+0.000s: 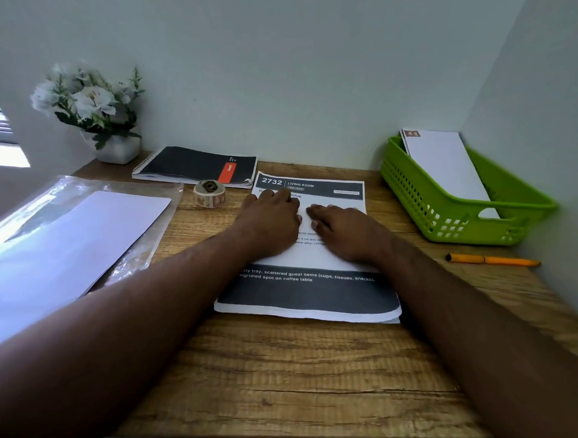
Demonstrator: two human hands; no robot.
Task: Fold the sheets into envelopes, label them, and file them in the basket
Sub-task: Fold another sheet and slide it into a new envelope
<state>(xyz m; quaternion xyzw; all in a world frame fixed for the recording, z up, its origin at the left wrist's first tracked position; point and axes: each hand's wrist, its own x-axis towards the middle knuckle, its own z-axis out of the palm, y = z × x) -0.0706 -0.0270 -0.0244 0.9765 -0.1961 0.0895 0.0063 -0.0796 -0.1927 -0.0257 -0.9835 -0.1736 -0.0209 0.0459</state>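
Note:
A printed sheet (307, 296) with dark bands and the heading "2732 LIVING ROOM" lies in the middle of the wooden desk (289, 369). My left hand (271, 218) and my right hand (344, 230) lie flat on its upper half, side by side, fingers stretched toward the wall. A green basket (426, 199) stands at the back right with a white envelope (447, 167) leaning inside it. A roll of stamp-like stickers (209, 193) sits left of the sheet. An orange pen (493, 260) lies to the right.
A clear plastic sleeve with white sheets (69, 237) covers the desk's left side. A black spiral notebook (196, 166) and a white pot of flowers (92, 108) stand at the back left. Walls close the desk at the back and the right.

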